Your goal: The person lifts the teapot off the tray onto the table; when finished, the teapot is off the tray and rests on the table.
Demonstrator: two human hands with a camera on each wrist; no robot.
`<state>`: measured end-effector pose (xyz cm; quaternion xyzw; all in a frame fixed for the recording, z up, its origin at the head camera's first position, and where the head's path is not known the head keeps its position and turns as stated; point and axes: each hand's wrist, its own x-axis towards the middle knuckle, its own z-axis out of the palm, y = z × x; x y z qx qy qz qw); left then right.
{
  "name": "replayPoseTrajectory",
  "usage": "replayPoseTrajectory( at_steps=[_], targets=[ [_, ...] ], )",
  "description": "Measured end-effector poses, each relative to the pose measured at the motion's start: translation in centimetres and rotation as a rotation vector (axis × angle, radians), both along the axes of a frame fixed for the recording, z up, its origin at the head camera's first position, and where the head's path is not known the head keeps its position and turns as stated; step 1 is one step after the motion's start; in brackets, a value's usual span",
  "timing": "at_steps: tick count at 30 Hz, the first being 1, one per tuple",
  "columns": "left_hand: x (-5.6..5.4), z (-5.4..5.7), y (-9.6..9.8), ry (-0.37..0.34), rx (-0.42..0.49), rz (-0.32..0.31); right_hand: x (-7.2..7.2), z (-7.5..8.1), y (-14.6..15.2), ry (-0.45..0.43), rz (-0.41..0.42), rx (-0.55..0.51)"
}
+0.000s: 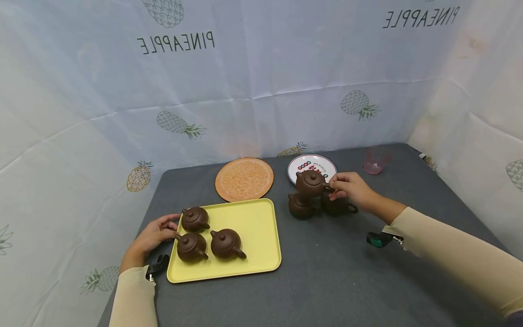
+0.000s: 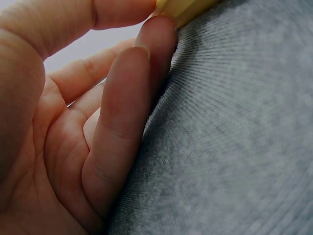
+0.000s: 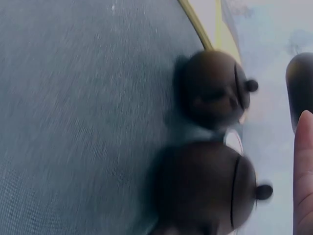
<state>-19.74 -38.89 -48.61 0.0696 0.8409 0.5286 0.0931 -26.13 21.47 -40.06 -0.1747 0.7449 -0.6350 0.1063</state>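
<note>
My right hand pinches the handle of a dark brown teapot and holds it raised. Just below that pot, two more brown teapots stand on the table: one on the left and one on the right, partly hidden by the hand. In the right wrist view the handle of the lifted pot shows by a fingertip. My left hand grips the left rim of a yellow tray. On the tray sit three brown teapots, at the back left, front left and middle.
Behind the tray lies a round orange mat. A white plate with red and green print lies behind the raised teapot. Toward the back right stands a clear pink cup. A pineapple-print curtain borders the grey table.
</note>
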Motion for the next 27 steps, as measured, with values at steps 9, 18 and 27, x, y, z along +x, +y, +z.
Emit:
replayPoseTrajectory(
  at_steps=[9,18,27],
  targets=[
    [0.0,0.1,0.0,0.024,-0.014,-0.002,0.3,0.1,5.3,0.083,-0.026,0.064],
    [-0.1,0.1,0.2,0.008,-0.009,0.013,0.9,-1.2,10.5,0.116,-0.102,0.113],
    [0.1,0.3,0.2,0.017,0.003,0.006,1.4,-2.9,14.0,0.087,-0.158,0.240]
  ],
)
